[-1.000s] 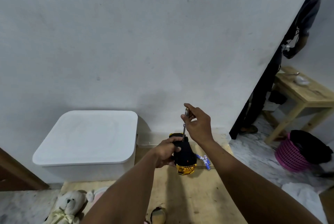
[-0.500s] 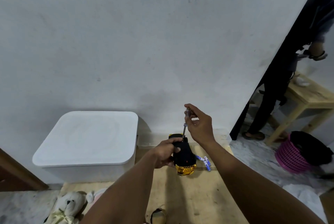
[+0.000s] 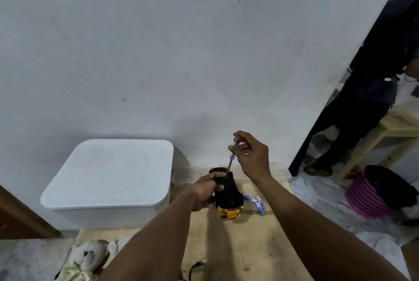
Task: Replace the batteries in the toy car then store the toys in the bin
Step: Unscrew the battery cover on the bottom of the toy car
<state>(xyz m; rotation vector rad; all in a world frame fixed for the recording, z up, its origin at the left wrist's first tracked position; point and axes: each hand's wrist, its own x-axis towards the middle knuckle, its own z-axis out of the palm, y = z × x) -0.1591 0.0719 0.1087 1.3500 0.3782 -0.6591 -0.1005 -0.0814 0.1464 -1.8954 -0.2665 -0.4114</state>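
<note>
Presently my left hand (image 3: 205, 192) is wrapped around the toy car (image 3: 227, 194), which I hold underside up above the wooden board (image 3: 226, 249); its black base faces me and its gold front end points toward me. My right hand (image 3: 251, 156) pinches the handle of a small screwdriver (image 3: 231, 160) between thumb and fingertips, the other fingers loosely curled. The shaft slopes down and left, and its tip meets the car's base close to my left thumb. Whether the tip sits in a screw head cannot be told.

Loose batteries (image 3: 257, 204) with blue and white casings lie on the board just right of the car, apart from it. The white bin (image 3: 108, 181) stands to the left against the wall (image 3: 181, 53), its lid on. A pale stuffed toy (image 3: 87, 258) lies at the lower left, near the board's corner.

To the right, a pink basket (image 3: 365, 199) holding something dark rests on the stone floor, beside a light wooden table (image 3: 394, 126). Another person (image 3: 371, 90) in dark clothing stands there.
</note>
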